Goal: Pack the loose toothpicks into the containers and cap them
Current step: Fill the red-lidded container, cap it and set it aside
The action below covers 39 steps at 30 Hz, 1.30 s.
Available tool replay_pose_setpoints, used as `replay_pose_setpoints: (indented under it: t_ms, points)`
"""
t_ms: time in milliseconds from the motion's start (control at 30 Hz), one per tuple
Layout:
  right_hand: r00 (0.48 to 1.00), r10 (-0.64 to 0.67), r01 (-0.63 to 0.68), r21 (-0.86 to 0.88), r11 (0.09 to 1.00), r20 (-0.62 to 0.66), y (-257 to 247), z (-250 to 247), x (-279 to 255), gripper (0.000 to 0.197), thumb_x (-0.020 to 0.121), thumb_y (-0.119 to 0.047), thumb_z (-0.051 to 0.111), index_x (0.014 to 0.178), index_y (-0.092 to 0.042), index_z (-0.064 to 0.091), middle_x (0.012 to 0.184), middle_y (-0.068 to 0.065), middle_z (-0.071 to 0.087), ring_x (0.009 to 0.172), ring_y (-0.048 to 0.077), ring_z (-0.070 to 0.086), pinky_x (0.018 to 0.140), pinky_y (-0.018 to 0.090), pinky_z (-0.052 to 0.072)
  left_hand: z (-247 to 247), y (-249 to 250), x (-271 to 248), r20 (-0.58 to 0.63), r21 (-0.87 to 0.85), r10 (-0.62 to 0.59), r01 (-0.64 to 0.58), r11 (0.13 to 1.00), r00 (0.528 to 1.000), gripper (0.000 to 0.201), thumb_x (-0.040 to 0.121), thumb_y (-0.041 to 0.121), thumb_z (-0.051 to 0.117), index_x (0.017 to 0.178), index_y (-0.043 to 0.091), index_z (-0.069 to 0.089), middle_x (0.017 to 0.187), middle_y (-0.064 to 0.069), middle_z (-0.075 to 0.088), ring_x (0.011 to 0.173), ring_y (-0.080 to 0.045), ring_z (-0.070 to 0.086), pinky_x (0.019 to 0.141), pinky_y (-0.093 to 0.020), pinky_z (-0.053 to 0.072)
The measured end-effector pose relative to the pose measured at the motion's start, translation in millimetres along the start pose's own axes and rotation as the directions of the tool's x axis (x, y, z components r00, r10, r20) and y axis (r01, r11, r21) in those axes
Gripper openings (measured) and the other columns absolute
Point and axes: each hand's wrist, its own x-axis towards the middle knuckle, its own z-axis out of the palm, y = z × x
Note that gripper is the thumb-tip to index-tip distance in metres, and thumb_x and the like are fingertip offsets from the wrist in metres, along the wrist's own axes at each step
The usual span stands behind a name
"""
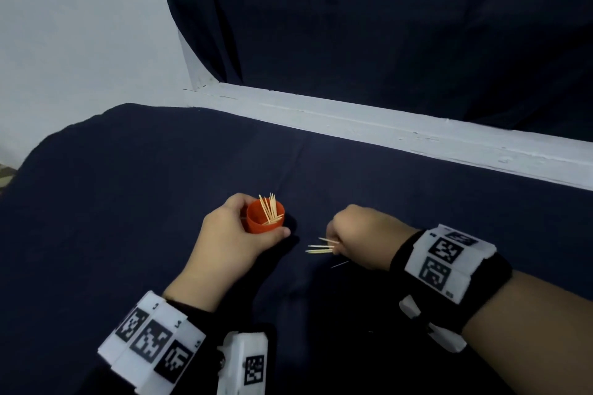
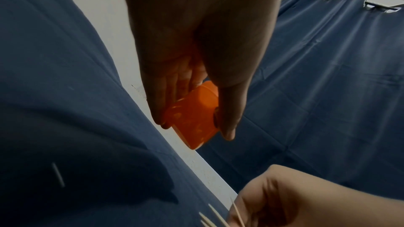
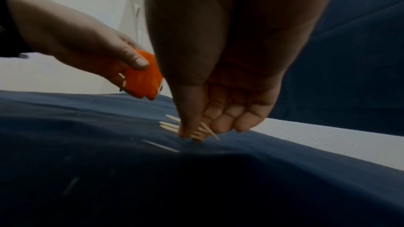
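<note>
My left hand (image 1: 231, 234) grips an open orange container (image 1: 264, 216) with fingers and thumb around its wall; several toothpicks (image 1: 269, 207) stick out of its mouth. The container (image 2: 193, 115) is tilted in the hand, and the same container (image 3: 143, 78) shows at the left of the right wrist view. To its right, my right hand (image 1: 359, 234) pinches a small bundle of toothpicks (image 1: 321, 247) just above the dark blue cloth, thumb and fingers closed on the bundle (image 3: 196, 130). One loose toothpick (image 3: 160, 146) lies on the cloth beside the hand. No cap is in view.
A dark blue cloth (image 1: 417, 202) covers the table. A white ledge (image 1: 385, 128) runs along its far edge, with a dark blue curtain (image 1: 385, 26) behind and a white wall (image 1: 80, 42) at the left. Another stray toothpick (image 2: 57, 174) lies on the cloth.
</note>
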Motion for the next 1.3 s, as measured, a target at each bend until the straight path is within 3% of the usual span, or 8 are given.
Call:
replay_pose_setpoints:
  t_ms: [233, 433, 600, 733, 800, 900, 1133, 1300]
  points:
    - [0.998, -0.016, 0.014, 0.024, 1.000, 0.061, -1, 6, -6, 0.021, 0.091, -0.011, 0.055, 0.106, -0.015, 0.068, 0.110, 0.009, 0.061, 0.086, 0.023, 0.054, 0.072, 0.026, 0.041, 4, 2, -2, 0.015, 0.003, 0.022, -0.022, 1.000, 1.000, 0.044, 0.062, 0.033, 0.087, 0.096, 0.025, 0.060, 0.090, 0.010, 0.065, 0.081, -0.002, 0.062, 0.067, -0.014, 0.047]
    - [0.995, -0.095, 0.096, -0.110, 0.989, 0.016, 2, 29, 4, 0.018, 0.091, -0.006, 0.048, 0.096, -0.005, 0.065, 0.097, 0.011, 0.063, 0.079, 0.027, 0.059, 0.068, 0.030, 0.047, 5, 4, -4, 0.029, 0.010, 0.040, -0.040, 0.999, 0.999, 0.044, 0.063, 0.032, 0.087, 0.096, 0.025, 0.059, 0.090, 0.010, 0.065, 0.081, -0.002, 0.062, 0.067, -0.013, 0.047]
    - [0.992, -0.070, 0.084, 0.141, 0.986, -0.101, 15, 21, -11, 0.026, 0.090, -0.013, 0.052, 0.064, -0.018, 0.055, 0.065, 0.001, 0.049, 0.059, 0.019, 0.043, 0.054, 0.025, 0.035, 4, 6, -6, 0.044, 0.050, 0.050, -0.052, 0.997, 0.998, 0.043, 0.064, 0.033, 0.086, 0.096, 0.026, 0.058, 0.091, 0.011, 0.064, 0.080, -0.001, 0.060, 0.062, -0.009, 0.042]
    - [0.837, 0.118, 0.318, 0.650, 0.690, -0.535, 16, 10, -34, 0.017, 0.084, -0.015, 0.069, 0.070, -0.023, 0.070, 0.070, -0.002, 0.068, 0.066, 0.008, 0.060, 0.066, 0.018, 0.046, 8, 12, -11, 0.068, 0.068, 0.065, -0.069, 0.995, 0.996, 0.046, 0.062, 0.034, 0.087, 0.098, 0.027, 0.058, 0.091, 0.011, 0.063, 0.081, -0.001, 0.060, 0.063, -0.010, 0.042]
    - [0.779, 0.218, 0.473, 0.780, 0.411, -0.587, 6, 6, -42, 0.016, 0.083, -0.008, 0.071, 0.072, -0.020, 0.072, 0.067, -0.007, 0.068, 0.064, 0.002, 0.060, 0.067, 0.015, 0.049, 14, 18, -13, 0.085, 0.074, 0.092, -0.099, 0.992, 0.992, 0.046, 0.060, 0.035, 0.087, 0.096, 0.028, 0.058, 0.089, 0.010, 0.064, 0.080, -0.001, 0.061, 0.065, -0.010, 0.045]
    - [0.724, 0.279, 0.583, 0.775, 0.242, -0.631, -7, 5, -51, 0.015, 0.081, -0.004, 0.071, 0.075, -0.017, 0.073, 0.069, -0.005, 0.069, 0.066, 0.001, 0.062, 0.066, 0.013, 0.048, 27, 30, -18, 0.127, 0.073, 0.164, -0.174, 0.982, 0.978, 0.047, 0.057, 0.035, 0.088, 0.093, 0.027, 0.060, 0.086, 0.010, 0.066, 0.077, -0.001, 0.062, 0.070, -0.018, 0.051]
    - [0.642, 0.380, 0.516, 0.741, 0.429, -0.666, -2, 26, -63, 0.030, 0.072, -0.013, 0.080, 0.067, -0.041, 0.070, 0.083, -0.005, 0.060, 0.091, 0.014, 0.055, 0.079, 0.013, 0.038, 46, 54, -33, 0.142, -0.037, 0.293, -0.291, 0.956, 0.946, 0.039, 0.054, 0.037, 0.082, 0.085, 0.025, 0.062, 0.077, 0.009, 0.068, 0.069, 0.002, 0.063, 0.066, -0.020, 0.052]
    - [0.676, 0.354, 0.588, 0.763, 0.268, -0.646, 3, 27, -88, 0.030, 0.077, 0.005, 0.071, 0.086, -0.023, 0.073, 0.075, -0.002, 0.062, 0.064, -0.003, 0.057, 0.063, 0.009, 0.044, 55, 60, -39, 0.172, -0.042, 0.322, -0.319, 0.947, 0.931, 0.043, 0.056, 0.036, 0.086, 0.091, 0.028, 0.062, 0.081, 0.011, 0.068, 0.073, 0.004, 0.063, 0.071, -0.022, 0.054]
